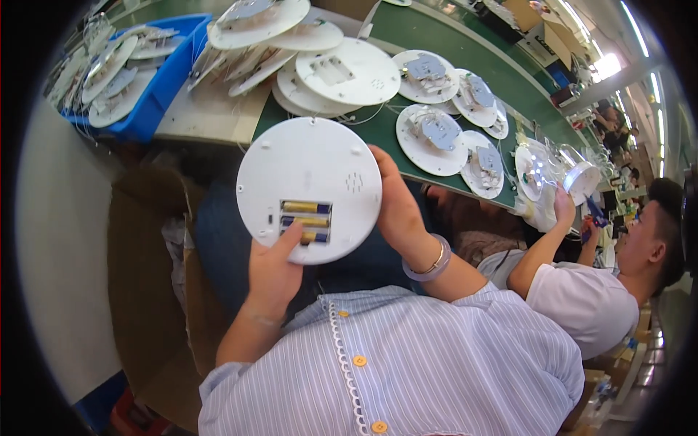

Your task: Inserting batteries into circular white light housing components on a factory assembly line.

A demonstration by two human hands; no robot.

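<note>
A white round plastic disc [309,163], with a battery compartment and a small group of slots in its face, is held up in front of me, tilted. Three gold and dark batteries [305,221] lie side by side in the compartment. My left hand [273,276] grips the disc's lower left edge, its thumb on the batteries and its other fingers hidden behind. At the right edge, my right hand [398,203] is closed around the disc, its fingertips mostly out of sight behind it.
Similar white discs [349,73] are piled on the green bench [378,120], several with grey parts and wires. A blue bin [163,80] at the far left holds more. A cardboard box [145,291] stands below it. To the right, a co-worker [582,298] handles a lit round piece.
</note>
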